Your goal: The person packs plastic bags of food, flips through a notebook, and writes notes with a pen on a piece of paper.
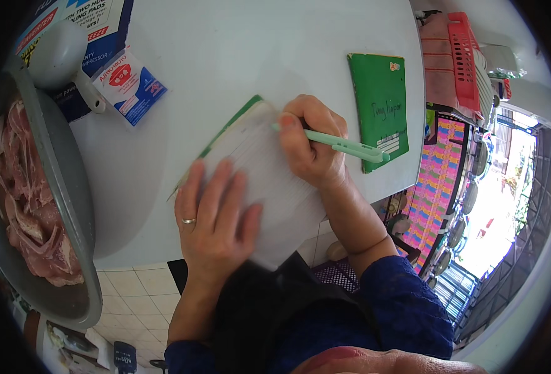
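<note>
My right hand (pixel 313 140) grips a mint-green pen (pixel 350 146), its tip end at the upper part of an open notebook (pixel 275 187). The notebook's lined page lies tilted on the white tabletop, and a strip of its green cover (pixel 231 125) shows along the left edge. Flat on the page's lower left rests my left hand (pixel 217 217), fingers spread, a ring on one finger. It is slightly blurred and holds nothing. Right of my writing hand lies a second, closed green notebook (pixel 380 112) with handwriting on its cover.
A grey basin (pixel 81 154) of raw meat (pixel 32 201) stands at the left. Beyond it are a white ladle-like utensil (pixel 60 56), an Ajinomoto packet (pixel 128 86) and a printed box panel (pixel 107 28). A red plastic basket (pixel 464 65) sits past the white table's (pixel 275 51) right edge.
</note>
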Demonstrator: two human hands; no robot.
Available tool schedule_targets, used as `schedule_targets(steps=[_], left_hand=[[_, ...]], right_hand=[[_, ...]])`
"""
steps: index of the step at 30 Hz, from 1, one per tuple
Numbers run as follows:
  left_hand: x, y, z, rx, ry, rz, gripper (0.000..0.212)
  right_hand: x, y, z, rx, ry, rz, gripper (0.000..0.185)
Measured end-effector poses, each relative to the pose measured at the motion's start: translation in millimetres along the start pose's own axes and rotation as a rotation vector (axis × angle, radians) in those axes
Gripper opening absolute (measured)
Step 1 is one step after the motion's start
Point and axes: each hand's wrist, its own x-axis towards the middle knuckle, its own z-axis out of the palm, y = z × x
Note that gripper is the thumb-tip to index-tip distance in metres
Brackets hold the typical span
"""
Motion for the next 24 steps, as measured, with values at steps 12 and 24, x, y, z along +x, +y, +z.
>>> schedule_targets(steps=[12,24], left_hand=[[1,0,0,0.009,-0.007,0.006,0.045],[1,1,0,-0.001,-0.003,-0.002,0.044]], right_hand=[[-1,1,1,-0.032,0.014,-0.011,0.008],[-3,2,-11,0.360,0.155,0.008,0.010]])
